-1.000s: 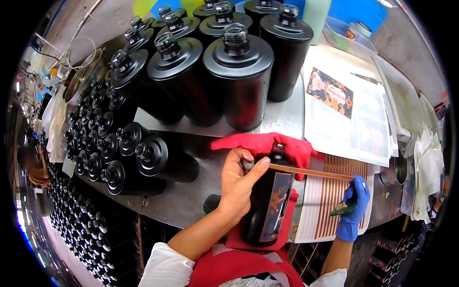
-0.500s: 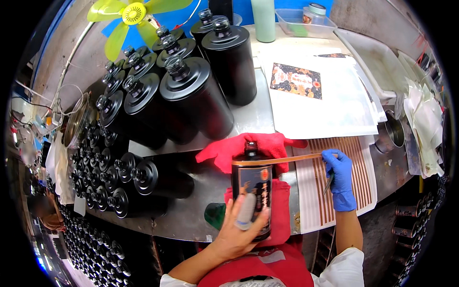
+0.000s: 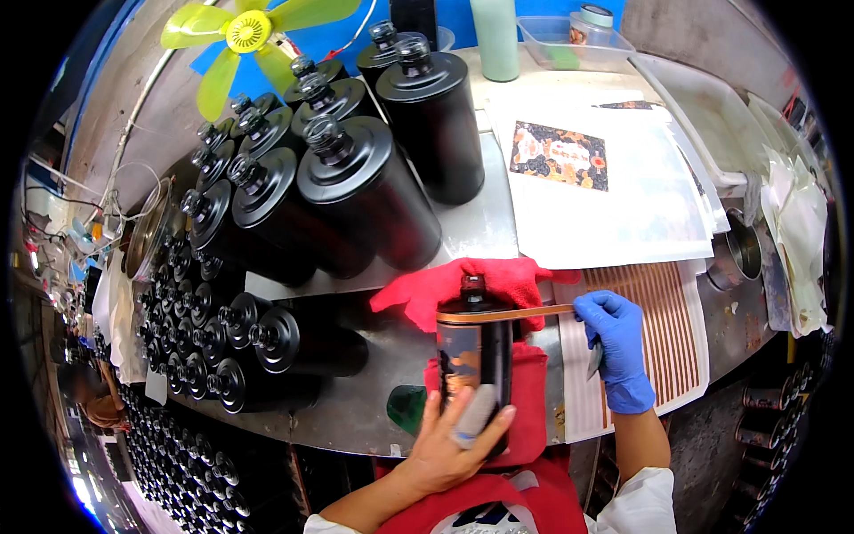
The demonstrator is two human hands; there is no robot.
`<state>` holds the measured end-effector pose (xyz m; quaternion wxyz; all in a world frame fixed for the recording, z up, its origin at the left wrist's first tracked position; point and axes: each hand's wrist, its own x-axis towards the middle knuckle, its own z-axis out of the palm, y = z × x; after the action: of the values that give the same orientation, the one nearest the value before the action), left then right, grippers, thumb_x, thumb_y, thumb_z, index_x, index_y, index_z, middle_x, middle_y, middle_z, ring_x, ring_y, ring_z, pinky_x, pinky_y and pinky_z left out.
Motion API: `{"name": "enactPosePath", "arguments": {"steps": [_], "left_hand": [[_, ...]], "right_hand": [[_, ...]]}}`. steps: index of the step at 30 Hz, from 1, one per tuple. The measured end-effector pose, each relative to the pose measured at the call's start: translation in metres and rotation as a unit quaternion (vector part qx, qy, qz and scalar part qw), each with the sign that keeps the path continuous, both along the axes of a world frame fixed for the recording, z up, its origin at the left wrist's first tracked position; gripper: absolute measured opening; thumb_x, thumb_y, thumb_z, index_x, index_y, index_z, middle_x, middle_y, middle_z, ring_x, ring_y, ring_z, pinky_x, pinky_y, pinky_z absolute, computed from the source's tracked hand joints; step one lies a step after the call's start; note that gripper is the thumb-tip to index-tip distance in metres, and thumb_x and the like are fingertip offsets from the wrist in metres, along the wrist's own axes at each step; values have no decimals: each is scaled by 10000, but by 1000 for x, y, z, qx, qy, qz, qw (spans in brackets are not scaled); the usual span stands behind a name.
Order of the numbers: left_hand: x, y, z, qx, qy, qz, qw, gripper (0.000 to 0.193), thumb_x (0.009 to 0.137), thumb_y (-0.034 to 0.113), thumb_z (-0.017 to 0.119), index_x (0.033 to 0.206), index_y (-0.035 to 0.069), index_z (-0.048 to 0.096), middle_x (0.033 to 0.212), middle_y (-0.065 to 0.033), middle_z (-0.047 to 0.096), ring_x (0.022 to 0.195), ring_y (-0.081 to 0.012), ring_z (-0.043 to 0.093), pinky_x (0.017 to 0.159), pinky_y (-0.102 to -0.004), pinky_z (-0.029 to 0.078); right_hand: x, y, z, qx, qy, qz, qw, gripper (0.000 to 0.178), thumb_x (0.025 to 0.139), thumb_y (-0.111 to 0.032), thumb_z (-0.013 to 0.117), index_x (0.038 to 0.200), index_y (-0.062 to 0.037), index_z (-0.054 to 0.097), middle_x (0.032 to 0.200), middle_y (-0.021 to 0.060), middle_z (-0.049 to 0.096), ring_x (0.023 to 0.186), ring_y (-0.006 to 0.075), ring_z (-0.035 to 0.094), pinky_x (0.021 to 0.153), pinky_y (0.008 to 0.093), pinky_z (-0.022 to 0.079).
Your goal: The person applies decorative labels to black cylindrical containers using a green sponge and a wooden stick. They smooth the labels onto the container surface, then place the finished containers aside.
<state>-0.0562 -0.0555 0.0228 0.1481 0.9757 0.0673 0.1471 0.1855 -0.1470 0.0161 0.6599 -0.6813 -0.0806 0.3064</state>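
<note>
A black bottle (image 3: pixel 496 360) with a clear neck stands before me, a dark label with orange patterns (image 3: pixel 460 351) on its side. My left hand (image 3: pixel 445 454), bare except for a grey cover on one finger, is wrapped round the bottle's lower part. A thin copper-coloured strip (image 3: pixel 529 313) lies across the bottle's shoulder and stretches out to the right. My right hand (image 3: pixel 618 347), in a blue glove, pinches the strip's free end. Part of a small metallic tool shows under its fingers. Red cloths (image 3: pixel 427 292) lie behind and beneath the bottle.
Several black bottles (image 3: pixel 347 178) stand at the back left, beside a yellow-green fan (image 3: pixel 247 33); more lie on their sides (image 3: pixel 325 343). A sheet of copper strips (image 3: pixel 680 347) is at right, below white sheets (image 3: pixel 623 222). A dark green piece (image 3: pixel 406 408) lies near the front edge.
The bottle has turned, its label shifting leftward. My right hand has come closer to the bottle, and the free stretch of strip is shorter. My left hand still holds the bottle.
</note>
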Motion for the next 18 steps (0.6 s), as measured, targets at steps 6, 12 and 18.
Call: {"name": "enactPosePath", "arguments": {"steps": [6,12,18], "left_hand": [[-26,33,-41,-145,-129,-23,981,997,651,485,769,1270,-158,323,1225,-398,401,1083,-542,466,940,-621,315],[0,5,4,-46,-22,8,999,1003,589,606,750,1315,9,400,1316,-383,289,1235,-505,295,998,-672,131],[-1,10,-13,-147,-48,-4,988,1004,630,607,717,1348,13,345,1357,-375,245,1260,-527,246,972,-677,143]], "right_hand": [[-40,43,25,57,-6,77,995,71,802,-76,684,825,-12,663,710,-18,575,622,21,492,548,175,393],[-46,46,28,65,14,64,996,63,797,-38,687,839,-8,651,754,-8,599,669,32,523,591,174,424],[-44,53,22,43,-8,66,997,69,782,-51,706,813,-20,654,715,-21,593,625,23,507,542,172,397]]}}
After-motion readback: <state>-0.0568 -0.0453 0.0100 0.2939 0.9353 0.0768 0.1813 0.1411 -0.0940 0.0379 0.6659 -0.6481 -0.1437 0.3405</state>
